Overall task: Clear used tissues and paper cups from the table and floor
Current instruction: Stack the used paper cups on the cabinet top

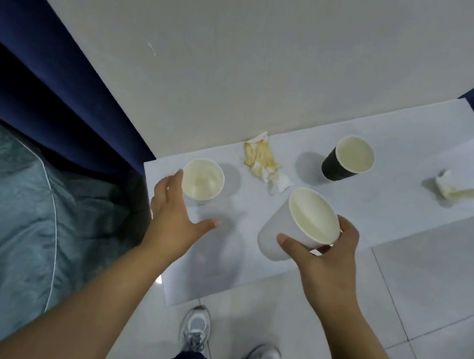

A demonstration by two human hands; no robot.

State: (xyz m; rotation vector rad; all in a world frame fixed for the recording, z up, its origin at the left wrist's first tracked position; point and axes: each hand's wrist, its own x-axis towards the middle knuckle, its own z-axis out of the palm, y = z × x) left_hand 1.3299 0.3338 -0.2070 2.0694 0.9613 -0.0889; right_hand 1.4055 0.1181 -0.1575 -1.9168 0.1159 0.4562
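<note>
My right hand (323, 264) grips a white paper cup (298, 225), tilted and lifted just above the white table (389, 216). My left hand (171, 216) is spread around a second white paper cup (203, 179) standing at the table's left end; fingers curl at its left side, thumb apart below it. A black paper cup (347, 160) stands upright further back. A stained crumpled tissue (264, 163) lies between the cups. Another crumpled tissue (452, 188) lies toward the right end.
A beige wall (261, 48) runs behind the table. Dark blue curtain (49, 67) hangs at left, above a grey-blue bedspread (2, 210). Tiled floor (423, 306) lies below, with my two shoes (196, 329) close to the table's front edge.
</note>
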